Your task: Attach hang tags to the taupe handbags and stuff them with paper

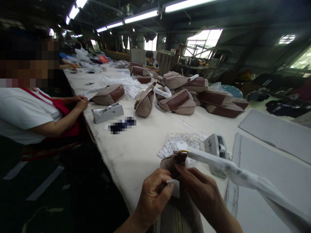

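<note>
Head view. The left hand [154, 194] is in a closed pinch, thumb against bent fingers, with a small, flat white slip [175, 189] at the tips; its edges look straight, the material like paper. The right hand [204, 191] is beside it, fingers extended and fingertips against the end of a taupe bag [170, 216]; the thumb is hidden, so how far this grip closes cannot be told.

The bag lies under and between both hands, long and narrow as seen here, its cloth matte. A zipper [179, 216] with yellow-gold teeth runs below the pinch, toward the wearer. Just beyond the fingertips: a dark brown tab [179, 157], smooth and leather-like, with a curved gold-coloured ring [183, 151]. From the ring a strap [243, 176], sleeved in wrinkled white wrapping, passes right, above the right hand.

Beyond the grip, crinkled clear film [170, 144] lies on the off-white tabletop [136, 152]. Right of the film, a grey wedge-shaped tape dispenser [215, 149] bears dark handwriting. Right of the grip, flat pale grey sheets [267, 184], straight-edged.

Farther off, a heap of bags [179, 100], rounded taupe cloth with smooth brown panels. Far left of the grip, a co-worker's hands [81, 102] meet at the tip of another bag [104, 95].
</note>
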`<state>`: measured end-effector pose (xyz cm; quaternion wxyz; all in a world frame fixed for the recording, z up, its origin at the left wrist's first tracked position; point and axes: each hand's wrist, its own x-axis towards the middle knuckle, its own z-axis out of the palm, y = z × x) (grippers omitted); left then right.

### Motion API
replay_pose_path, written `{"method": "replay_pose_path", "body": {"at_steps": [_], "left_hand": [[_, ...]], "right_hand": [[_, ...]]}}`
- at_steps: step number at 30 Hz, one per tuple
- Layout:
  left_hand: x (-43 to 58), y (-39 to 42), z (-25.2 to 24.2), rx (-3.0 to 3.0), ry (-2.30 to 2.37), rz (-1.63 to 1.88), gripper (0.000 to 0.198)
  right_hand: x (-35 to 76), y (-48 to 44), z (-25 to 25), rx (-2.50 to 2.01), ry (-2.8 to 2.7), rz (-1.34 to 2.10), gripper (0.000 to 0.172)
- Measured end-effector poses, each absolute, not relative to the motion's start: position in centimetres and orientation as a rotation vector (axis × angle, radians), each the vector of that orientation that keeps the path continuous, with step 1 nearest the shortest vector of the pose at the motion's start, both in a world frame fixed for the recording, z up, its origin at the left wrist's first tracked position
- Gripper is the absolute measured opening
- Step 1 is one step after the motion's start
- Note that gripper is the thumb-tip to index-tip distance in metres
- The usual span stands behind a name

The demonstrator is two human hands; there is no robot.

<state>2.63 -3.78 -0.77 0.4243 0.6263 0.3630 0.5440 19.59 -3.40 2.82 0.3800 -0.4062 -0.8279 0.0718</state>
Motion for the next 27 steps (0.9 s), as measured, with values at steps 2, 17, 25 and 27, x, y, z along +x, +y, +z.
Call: {"method": "replay_pose_path", "body": {"at_steps": [2,17,25,27], "left_hand": [[2.2,-3.9,-0.6,1.562,0.856,1.338,0.009],[-2.6,-3.3,1.9,1.674,1.188,0.730,0.014],[-2.1,-3.0,2.9,1.638,1.143,0.696,0.016],[-2.1,-2.9,3.0,1.590,1.133,0.689,0.019]], "right_hand": [[19.9,-2.3,3.5,-0.978,-2.262,0.124,0.027],[20.6,-1.0,2.4,-0.910,-2.235,0.234,0.031],[19.5,-1.4,4.1,-1.014,-2.141,0.313,0.025],[19.6,-1.5,4.0,-0.990,-2.135,0.322,0.024]]}}
